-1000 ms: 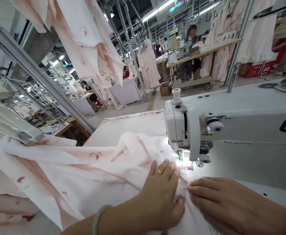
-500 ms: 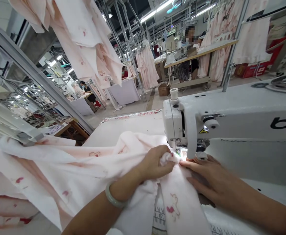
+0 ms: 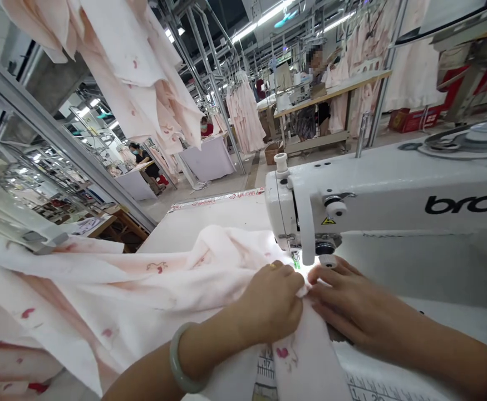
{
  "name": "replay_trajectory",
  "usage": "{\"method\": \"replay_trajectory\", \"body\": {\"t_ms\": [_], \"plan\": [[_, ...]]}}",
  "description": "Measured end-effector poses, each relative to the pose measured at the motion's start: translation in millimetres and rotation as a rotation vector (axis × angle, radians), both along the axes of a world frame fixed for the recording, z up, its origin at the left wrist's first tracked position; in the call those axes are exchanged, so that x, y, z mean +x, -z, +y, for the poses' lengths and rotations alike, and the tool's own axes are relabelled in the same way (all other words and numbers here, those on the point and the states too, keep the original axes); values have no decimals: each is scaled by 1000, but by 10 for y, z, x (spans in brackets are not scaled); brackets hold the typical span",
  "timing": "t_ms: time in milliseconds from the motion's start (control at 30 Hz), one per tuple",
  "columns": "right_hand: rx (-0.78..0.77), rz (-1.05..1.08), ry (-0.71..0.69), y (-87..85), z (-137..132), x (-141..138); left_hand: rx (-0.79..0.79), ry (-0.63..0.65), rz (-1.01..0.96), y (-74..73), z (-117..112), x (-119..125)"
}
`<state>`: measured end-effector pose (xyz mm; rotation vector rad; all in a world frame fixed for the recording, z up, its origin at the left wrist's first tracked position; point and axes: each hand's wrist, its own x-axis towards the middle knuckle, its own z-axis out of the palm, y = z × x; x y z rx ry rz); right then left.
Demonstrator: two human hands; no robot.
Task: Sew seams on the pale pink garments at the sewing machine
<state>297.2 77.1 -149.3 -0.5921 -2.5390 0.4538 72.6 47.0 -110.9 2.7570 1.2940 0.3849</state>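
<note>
Pale pink printed fabric (image 3: 176,289) spreads over the sewing table and runs up to the sewing machine (image 3: 285,211). My left hand (image 3: 274,301), with a pale green bangle (image 3: 180,356) on its wrist, is closed on the fabric just in front of the lit needle area (image 3: 296,260). Right beside it, my right hand (image 3: 343,295) pinches the fabric's edge between thumb and fingers, under the machine's head. A narrow strip of the fabric (image 3: 310,356) hangs down toward me from between both hands. The fingertips partly hide the edge they grip.
A measuring tape marking (image 3: 265,365) shows on the table's front. Pink garment pieces (image 3: 143,72) hang overhead at left, near a slanted metal post (image 3: 68,139). Beyond the table, a co-worker (image 3: 316,89) sits at another station; a rack of pink garments (image 3: 245,111) stands nearby.
My left hand has turned over, knuckles up, and covers the fabric bunch that showed before. My right fingers have curled in closer to it. The view has shifted slightly to the right.
</note>
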Motion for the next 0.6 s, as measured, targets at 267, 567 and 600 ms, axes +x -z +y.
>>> {"method": "replay_trajectory", "body": {"t_ms": [267, 567, 600], "plan": [[239, 44, -169, -24, 57, 67, 135, -36, -246, 533, 98, -120], [115, 7, -225, -65, -50, 43, 70, -55, -306, 470, 113, -163], [118, 1, -229, -57, -61, 42, 90, -36, -293, 474, 107, -162]]}}
